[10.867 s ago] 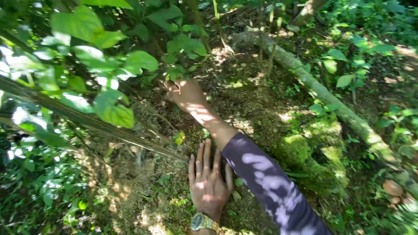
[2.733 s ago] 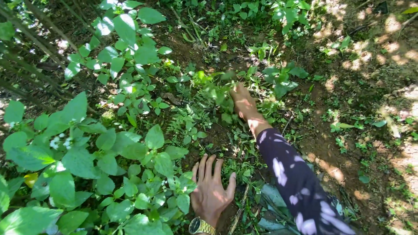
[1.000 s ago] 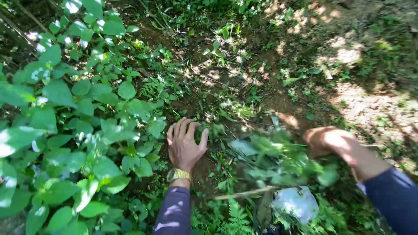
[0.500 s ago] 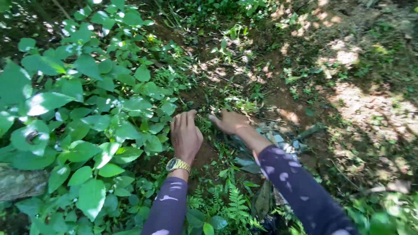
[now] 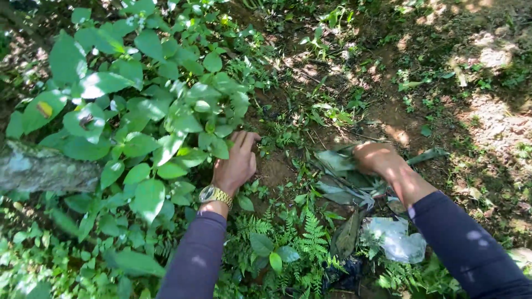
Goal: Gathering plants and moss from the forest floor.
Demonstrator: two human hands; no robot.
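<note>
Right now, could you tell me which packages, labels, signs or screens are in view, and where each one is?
Clear plastic bag: crumpled, whitish-transparent, lying on the ground among ferns at lower right, just below the right hand.
No labels, signs or screens show.

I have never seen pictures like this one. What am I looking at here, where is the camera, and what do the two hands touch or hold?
The camera sits on a person's head and looks down, so both arms in dark purple sleeves belong to that person. The left hand, with a gold wristwatch, rests on the ground beside a broad-leaved green plant. The right hand presses on a heap of pulled green leaves and stems; whether it grips them cannot be told. Nearby lie small green ferns, a crumpled clear plastic bag and bare brown soil.
</note>
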